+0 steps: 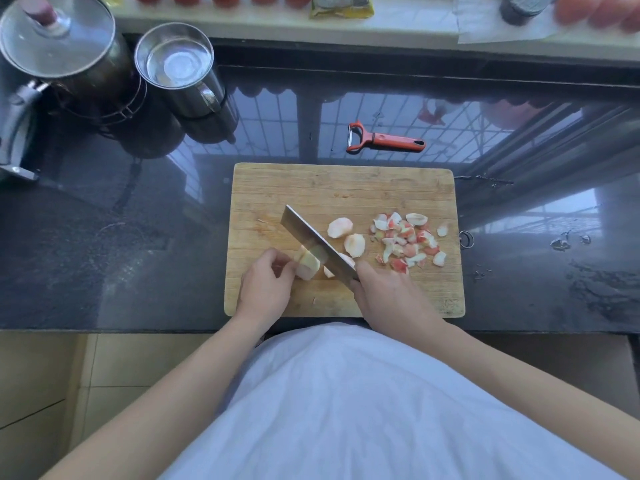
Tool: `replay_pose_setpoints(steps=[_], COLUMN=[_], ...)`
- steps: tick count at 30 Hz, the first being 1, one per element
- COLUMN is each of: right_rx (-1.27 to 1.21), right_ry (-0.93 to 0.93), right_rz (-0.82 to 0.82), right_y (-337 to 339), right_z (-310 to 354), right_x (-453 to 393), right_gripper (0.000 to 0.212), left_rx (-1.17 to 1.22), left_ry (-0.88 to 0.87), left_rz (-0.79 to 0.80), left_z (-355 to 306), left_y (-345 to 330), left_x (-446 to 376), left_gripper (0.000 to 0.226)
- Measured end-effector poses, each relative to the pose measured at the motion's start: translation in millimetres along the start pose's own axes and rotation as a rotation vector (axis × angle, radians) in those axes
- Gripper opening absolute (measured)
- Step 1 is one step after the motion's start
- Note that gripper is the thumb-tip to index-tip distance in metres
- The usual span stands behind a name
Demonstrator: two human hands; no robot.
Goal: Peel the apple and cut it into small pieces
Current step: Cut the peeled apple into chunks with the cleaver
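Head view, looking down on a pale wooden cutting board [343, 188] on dark glossy stone. Left hand [266, 285], fingers curled, pinching a peeled apple piece [308, 263] at the near left, likely steadying it. Right hand [388, 296] wrapped around the handle of a broad steel cleaver [311, 240], blade angled over that piece. Two more peeled chunks [346, 235] beside; red-and-cream peel scraps [405, 240] heaped right. Orange peeler [384, 138] set beyond.

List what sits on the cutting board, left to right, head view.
Left hand holding an apple piece → cleaver → right hand → two peeled apple chunks → pile of peels.
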State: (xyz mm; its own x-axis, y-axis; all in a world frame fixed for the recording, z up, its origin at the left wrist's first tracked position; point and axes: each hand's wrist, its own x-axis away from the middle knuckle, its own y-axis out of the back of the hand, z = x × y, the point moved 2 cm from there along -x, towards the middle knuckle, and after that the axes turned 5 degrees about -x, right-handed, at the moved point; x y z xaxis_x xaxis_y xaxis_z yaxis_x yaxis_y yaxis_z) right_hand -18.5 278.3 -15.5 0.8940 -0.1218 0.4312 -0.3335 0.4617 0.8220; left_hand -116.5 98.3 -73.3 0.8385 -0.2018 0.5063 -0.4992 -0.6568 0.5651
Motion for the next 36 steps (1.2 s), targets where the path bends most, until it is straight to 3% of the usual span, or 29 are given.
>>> replay_pose_setpoints(steps=[2,7,11,16,22,27,36], right_rx=[-0.054,-0.194,-0.268,-0.265,-0.204,-0.108,0.007], right_ry=[-0.035,-0.153,-0.187,-0.207,-0.131,-0.038,-0.072], right_rz=[-0.009,-0.003,-0.013,-0.076,-0.091,-0.139,-0.106], right_y=[2,8,11,6,0,1,-3], right_z=[0,3,4,2,11,23,29], right_x=[0,-1,-8,0,1,-5,-11], right_gripper=[0.018,0.020,0.022,0.019,0.020,0.020,0.018], left_rx=[-0.075,-0.276,-0.191,-0.071,0.379,0.576,0.529], left_ry=[-0.043,-0.196,-0.143,-0.007,0.232,0.365,0.287], left_rz=[0.056,0.331,0.381,0.254,0.049,0.056,0.127], left_z=[-2,-13,-8,0,-2,-2,-6], left_y=[4,13,11,0,-7,-12,-19], left_x=[-6,-27,-38,-31,-30,-31,-23], left_gripper=[0.010,0.045,0.044,0.036,0.024,0.026,0.019])
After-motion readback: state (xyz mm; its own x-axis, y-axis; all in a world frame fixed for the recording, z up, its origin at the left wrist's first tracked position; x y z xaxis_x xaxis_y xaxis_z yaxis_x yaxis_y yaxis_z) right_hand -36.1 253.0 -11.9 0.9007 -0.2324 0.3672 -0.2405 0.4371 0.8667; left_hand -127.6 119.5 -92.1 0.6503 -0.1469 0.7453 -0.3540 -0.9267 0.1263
